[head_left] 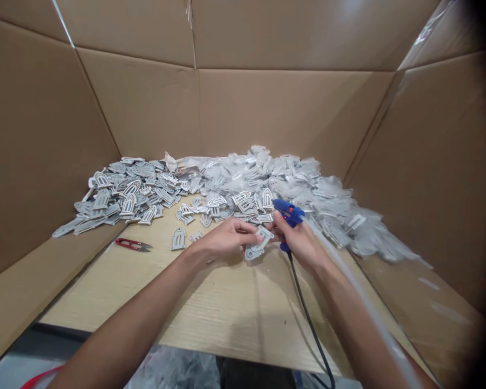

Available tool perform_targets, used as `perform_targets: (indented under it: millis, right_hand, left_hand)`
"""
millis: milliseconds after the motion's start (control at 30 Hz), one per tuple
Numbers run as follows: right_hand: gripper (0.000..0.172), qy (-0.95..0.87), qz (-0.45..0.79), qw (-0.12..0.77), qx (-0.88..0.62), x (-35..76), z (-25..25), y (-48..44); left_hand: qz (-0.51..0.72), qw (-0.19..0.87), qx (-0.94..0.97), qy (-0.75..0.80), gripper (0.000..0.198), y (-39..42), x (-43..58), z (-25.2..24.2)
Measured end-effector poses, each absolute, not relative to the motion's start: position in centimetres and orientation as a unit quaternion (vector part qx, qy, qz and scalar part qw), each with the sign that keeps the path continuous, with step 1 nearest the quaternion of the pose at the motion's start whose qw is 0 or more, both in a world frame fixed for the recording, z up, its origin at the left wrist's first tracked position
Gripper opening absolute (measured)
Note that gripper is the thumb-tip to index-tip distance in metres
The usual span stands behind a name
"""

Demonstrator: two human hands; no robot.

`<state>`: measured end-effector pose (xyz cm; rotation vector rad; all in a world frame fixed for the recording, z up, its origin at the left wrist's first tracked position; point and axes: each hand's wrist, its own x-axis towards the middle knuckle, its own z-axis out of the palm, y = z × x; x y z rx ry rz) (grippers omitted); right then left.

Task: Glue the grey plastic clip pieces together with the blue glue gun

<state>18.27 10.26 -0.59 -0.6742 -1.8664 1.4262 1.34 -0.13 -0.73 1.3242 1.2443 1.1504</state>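
My left hand point(237, 237) pinches a grey arched window-shaped piece point(259, 244) and holds it tilted above the table. Close by on the right, my right hand point(302, 240) is wrapped round a blue glue gun point(289, 212); its fingertips come near the piece's edge, and I cannot tell if they touch it. A black cord hangs from the gun, and a long pale glue stick runs back from it over my right forearm. Beyond my hands lie several loose arched pieces point(243, 202). One grey piece point(179, 239) rests flat to the left of my left hand.
Red thread snips point(133, 245) lie on the wooden table point(210, 319) at left. A heap of grey pieces point(137, 183) covers the back left. Clear-bagged pieces point(328, 205) pile up along the back and right. Cardboard walls point(291, 108) enclose the back and both sides.
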Motion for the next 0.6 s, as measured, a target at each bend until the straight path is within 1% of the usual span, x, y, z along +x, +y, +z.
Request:
perform_targets:
  millis: [100,200,300,367,400,433,467,500,533,567,600]
  right_hand:
    - [0.047,-0.631,0.663,0.346,-0.207,18.2,-0.1,10.0]
    - [0.044,-0.543,0.730,0.374,-0.179,18.5,0.6,10.2]
    - [0.046,-0.510,0.748,0.381,-0.187,18.8,0.9,10.6]
    - [0.048,-0.510,0.746,0.381,-0.197,18.9,0.8,10.7]
    - [0.049,-0.513,0.743,0.381,-0.201,18.8,0.7,10.7]
    - [0.049,-0.518,0.739,0.379,-0.205,18.8,0.6,10.7]
    - [0.049,-0.527,0.732,0.377,-0.211,18.7,0.4,10.7]
    - [0.050,-0.538,0.723,0.373,-0.219,18.6,0.1,10.7]
    - [0.050,-0.555,0.710,0.367,-0.231,18.5,-0.2,10.8]
    - [0.050,-0.578,0.690,0.357,-0.248,18.4,-0.6,10.9]
    - [0.050,-0.604,0.664,0.349,-0.271,18.3,-1.0,11.2]
  left_hand:
    - [0.421,0.510,0.540,0.521,0.019,-0.2,1.7,-1.1]
    - [0.405,0.492,0.520,0.569,0.016,0.0,1.0,-1.4]
    - [0.384,0.485,0.504,0.603,0.014,-0.5,-1.2,-0.6]
    - [0.348,0.526,0.513,0.582,0.013,-1.4,-3.2,0.8]
    - [0.332,0.543,0.508,0.580,0.009,-1.9,-4.2,1.6]
    - [0.342,0.541,0.497,0.585,0.007,-2.3,-5.2,2.4]
    - [0.401,0.508,0.470,0.600,0.006,-2.5,-6.1,3.1]
    - [0.527,0.423,0.421,0.605,0.006,-2.6,-6.9,3.7]
    - [0.662,0.308,0.357,0.582,0.006,-2.5,-7.5,4.1]
    - [0.762,0.197,0.301,0.538,0.007,-2.2,-8.0,4.3]
    - [0.823,0.112,0.258,0.493,0.009,-1.8,-8.3,4.4]
